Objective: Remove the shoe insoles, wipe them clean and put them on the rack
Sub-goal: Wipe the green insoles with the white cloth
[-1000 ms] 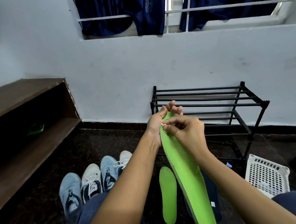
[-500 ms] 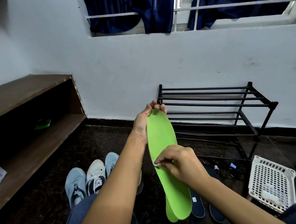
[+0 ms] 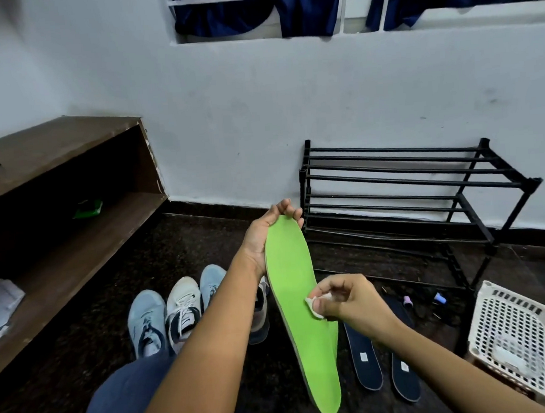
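My left hand (image 3: 268,230) grips the top end of a bright green insole (image 3: 297,300) and holds it up in front of me. My right hand (image 3: 347,300) pinches a small white wipe (image 3: 314,307) against the insole's right edge, about halfway down. Two dark navy insoles (image 3: 365,357) lie side by side on the floor behind my right forearm. The black metal rack (image 3: 400,182) stands against the white wall, its bars bare. Several sneakers (image 3: 182,310), light blue and white, sit in a row on the floor left of my left arm.
A brown wooden shelf unit (image 3: 74,224) runs along the left wall. A white perforated plastic basket (image 3: 516,335) stands at the right, beside the rack's leg. Small objects lie under the rack. The floor is dark speckled stone.
My right hand has slid the wipe from the top of the green insole down to its middle. The second green insole on the floor is hidden now.
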`<state>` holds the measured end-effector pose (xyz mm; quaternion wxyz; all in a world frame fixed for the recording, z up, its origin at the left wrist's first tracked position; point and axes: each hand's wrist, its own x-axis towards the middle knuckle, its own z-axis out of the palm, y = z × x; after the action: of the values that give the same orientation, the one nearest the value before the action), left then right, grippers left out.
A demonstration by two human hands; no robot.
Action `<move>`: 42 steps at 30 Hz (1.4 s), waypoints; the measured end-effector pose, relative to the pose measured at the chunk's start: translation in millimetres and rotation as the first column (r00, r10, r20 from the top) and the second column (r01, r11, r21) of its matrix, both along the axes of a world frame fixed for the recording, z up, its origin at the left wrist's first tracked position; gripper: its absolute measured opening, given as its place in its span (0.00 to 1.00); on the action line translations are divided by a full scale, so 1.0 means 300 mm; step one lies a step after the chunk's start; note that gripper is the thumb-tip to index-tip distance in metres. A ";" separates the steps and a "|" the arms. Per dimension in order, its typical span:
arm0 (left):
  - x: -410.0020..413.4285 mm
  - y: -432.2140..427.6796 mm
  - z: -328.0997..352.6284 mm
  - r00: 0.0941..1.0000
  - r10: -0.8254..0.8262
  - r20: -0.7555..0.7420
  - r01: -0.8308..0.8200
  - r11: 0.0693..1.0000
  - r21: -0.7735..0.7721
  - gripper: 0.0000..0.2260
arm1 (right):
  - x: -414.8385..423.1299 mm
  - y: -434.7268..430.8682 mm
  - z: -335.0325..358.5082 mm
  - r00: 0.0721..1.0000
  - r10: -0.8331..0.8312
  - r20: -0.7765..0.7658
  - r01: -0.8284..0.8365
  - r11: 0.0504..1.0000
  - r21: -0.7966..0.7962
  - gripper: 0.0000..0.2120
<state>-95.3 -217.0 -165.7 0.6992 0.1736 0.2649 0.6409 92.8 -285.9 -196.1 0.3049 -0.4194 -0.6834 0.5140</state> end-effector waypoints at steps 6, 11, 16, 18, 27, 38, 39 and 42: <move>-0.019 0.020 -0.203 0.989 0.035 -0.142 -0.061 0.982 -0.178 0.14 | -0.006 0.051 -0.139 0.988 -0.099 0.122 0.096 0.995 0.033 0.04; -0.062 0.012 -0.403 0.953 0.042 -0.301 -0.164 0.905 -0.393 0.23 | -0.005 0.127 -0.308 0.950 -0.241 0.199 0.248 0.969 -0.007 0.04; -0.079 0.001 -0.601 0.922 -0.070 -0.380 -0.174 0.803 -0.571 0.25 | -0.045 0.187 -0.504 0.898 -0.346 0.272 0.381 0.921 -0.085 0.03; -0.074 -0.011 -0.690 0.907 -0.139 -0.398 -0.156 0.766 -0.624 0.26 | -0.068 0.218 -0.588 0.874 -0.372 0.313 0.425 0.897 -0.120 0.04; -0.052 -0.100 -0.995 0.905 -0.235 -0.355 -0.156 0.594 -0.789 0.26 | -0.174 0.331 -0.896 0.824 -0.335 0.457 0.472 0.851 -0.228 0.06; -0.032 -0.082 -1.104 0.916 -0.231 -0.327 -0.152 0.555 -0.818 0.25 | -0.251 0.377 -1.053 0.797 -0.330 0.506 0.484 0.850 -0.208 0.10; -0.032 -0.082 -1.106 0.917 -0.229 -0.327 -0.152 0.557 -0.817 0.26 | -0.260 0.381 -1.053 0.799 -0.332 0.501 0.484 0.849 -0.211 0.10; -0.037 -0.082 -1.104 0.917 -0.232 -0.324 -0.144 0.566 -0.812 0.26 | -0.288 0.391 -1.050 0.819 -0.328 0.472 0.474 0.849 -0.233 0.09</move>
<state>-106.4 -241.6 -497.0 0.6461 -0.0396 0.6632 0.3757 6.3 -168.7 -511.0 0.1786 -0.7011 -0.5272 0.4458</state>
